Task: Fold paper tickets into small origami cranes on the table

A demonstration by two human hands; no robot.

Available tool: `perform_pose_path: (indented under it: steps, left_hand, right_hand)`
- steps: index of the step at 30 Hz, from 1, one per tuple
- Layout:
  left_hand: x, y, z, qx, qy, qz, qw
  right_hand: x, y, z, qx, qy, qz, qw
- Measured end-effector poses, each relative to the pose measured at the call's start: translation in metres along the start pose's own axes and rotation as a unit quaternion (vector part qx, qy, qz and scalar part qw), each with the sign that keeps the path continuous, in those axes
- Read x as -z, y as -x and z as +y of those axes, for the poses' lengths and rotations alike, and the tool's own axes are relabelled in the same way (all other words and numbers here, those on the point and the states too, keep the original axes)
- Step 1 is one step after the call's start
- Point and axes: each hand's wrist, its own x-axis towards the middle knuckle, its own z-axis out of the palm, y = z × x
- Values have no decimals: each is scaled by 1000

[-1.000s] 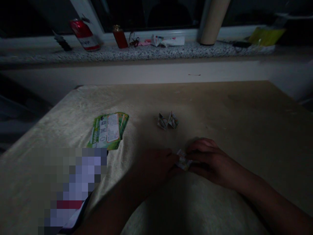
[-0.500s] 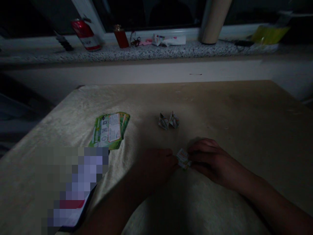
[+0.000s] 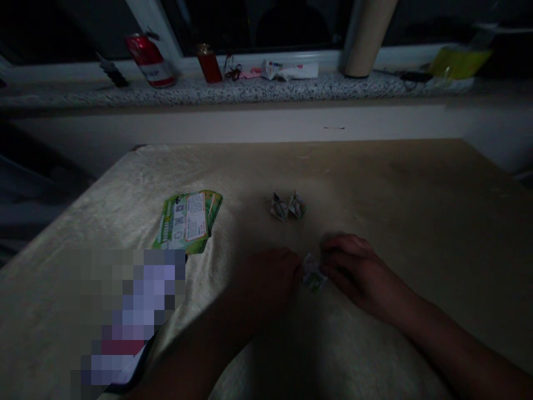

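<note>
A small folded piece of printed paper (image 3: 313, 274) sits between my two hands, low over the beige table (image 3: 395, 183). My left hand (image 3: 266, 280) pinches its left side with curled fingers. My right hand (image 3: 353, 269) grips its right side, fingers bent around it. Two finished folded paper shapes (image 3: 287, 206) stand side by side on the table just beyond my hands. A stack of green printed leaflets (image 3: 187, 221) lies further left.
A blurred flat object (image 3: 129, 316) lies at the near left of the table. On the speckled sill (image 3: 250, 89) behind stand a red can (image 3: 150, 61), a red lighter (image 3: 209, 64), crumpled wrappers (image 3: 289, 70), a pale cylinder (image 3: 363, 39) and a yellow bag (image 3: 456, 61).
The folded paper looks smaller and more compact between my fingers. Both hands stayed in nearly the same place, shifting slightly.
</note>
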Motion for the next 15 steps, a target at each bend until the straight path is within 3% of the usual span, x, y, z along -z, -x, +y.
perform_pose_path:
  steps: [5, 15]
  left_hand:
    - [-8, -1, 10, 26, -60, 19, 998]
    - [-13, -7, 24, 55, -122, 70, 989]
  right_hand:
    - [-13, 0, -6, -58, 44, 45, 996]
    - [-19, -4, -10, -80, 89, 53, 991]
